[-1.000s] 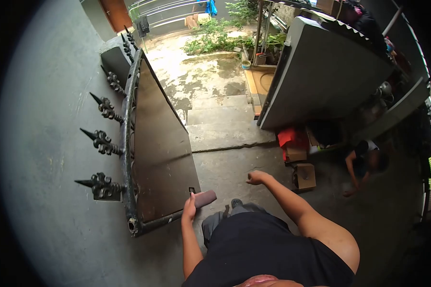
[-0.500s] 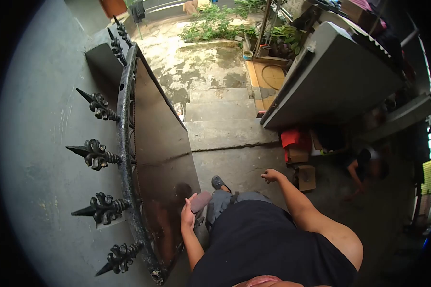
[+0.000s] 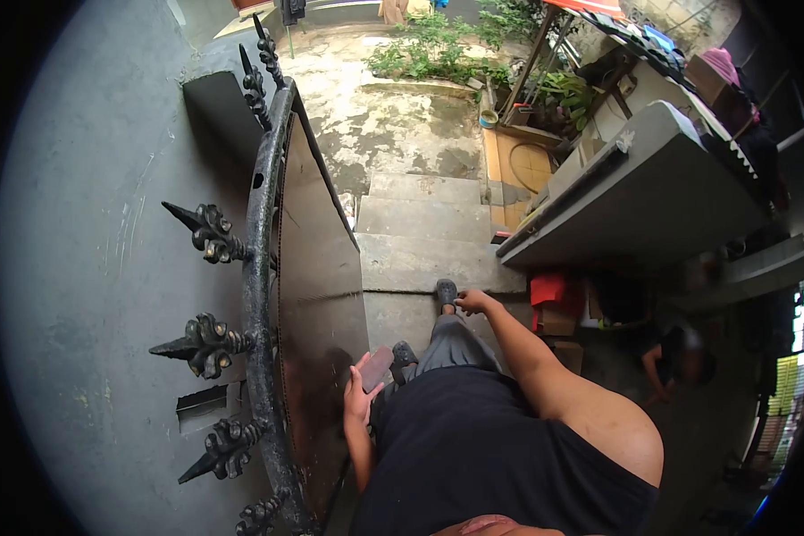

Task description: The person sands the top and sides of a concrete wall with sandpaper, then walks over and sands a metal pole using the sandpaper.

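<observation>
In my left hand (image 3: 358, 393) is an oblong reddish-brown block (image 3: 378, 369), held low beside my left thigh. The fingers lie along its side, and its exact kind is hard to make out. Close to that hand stands a brown metal gate panel (image 3: 317, 295) with a dark frame. My right hand (image 3: 475, 302) hangs out in front of me above my forward foot, its fingers loosely bent and nothing visible in them. A dark clog (image 3: 446, 290) is on that foot, near the edge of the landing; the other clog (image 3: 405, 354) is behind it.
Concrete steps (image 3: 424, 217) lead down to a patchy yard (image 3: 402, 129) with green plants. Black spikes (image 3: 210, 344) stick out from the gate's edge toward the grey wall (image 3: 89, 268). At right are a grey slab (image 3: 639, 201), a red item (image 3: 549, 293), boxes and another person (image 3: 679, 357) low down.
One foot has stepped forward toward the steps. My right hand has swung inward and forward. The block stays in my left hand, and the view has shifted with my body.
</observation>
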